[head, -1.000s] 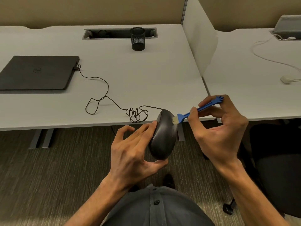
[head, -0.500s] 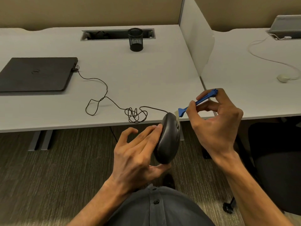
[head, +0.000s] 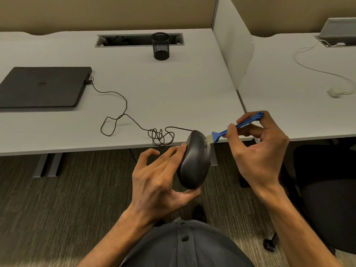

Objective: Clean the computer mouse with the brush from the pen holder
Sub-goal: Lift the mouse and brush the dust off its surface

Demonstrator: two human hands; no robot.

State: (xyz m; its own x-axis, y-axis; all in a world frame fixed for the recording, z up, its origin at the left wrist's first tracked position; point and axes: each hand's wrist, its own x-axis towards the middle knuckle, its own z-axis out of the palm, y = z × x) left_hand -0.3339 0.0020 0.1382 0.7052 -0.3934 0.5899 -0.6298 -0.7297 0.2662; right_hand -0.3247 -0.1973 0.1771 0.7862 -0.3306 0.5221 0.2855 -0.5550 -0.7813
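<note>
Left hand [head: 159,182] grips the computer mouse [head: 195,160]; right hand [head: 258,151] pinches the blue brush [head: 234,127], bristles seemingly touching the mouse.

Grey worktop [head: 173,89] carries a closed black laptop [head: 42,86] at left, a mesh pen holder [head: 160,46] at rear, and a tangled black cable [head: 134,124].

one head-worn view looks forward and down, close over the desk [head: 173,89]

The person is wearing a dark grey buttoned shirt [head: 185,245]; both forearms are showing bare, unsleeved.
</note>
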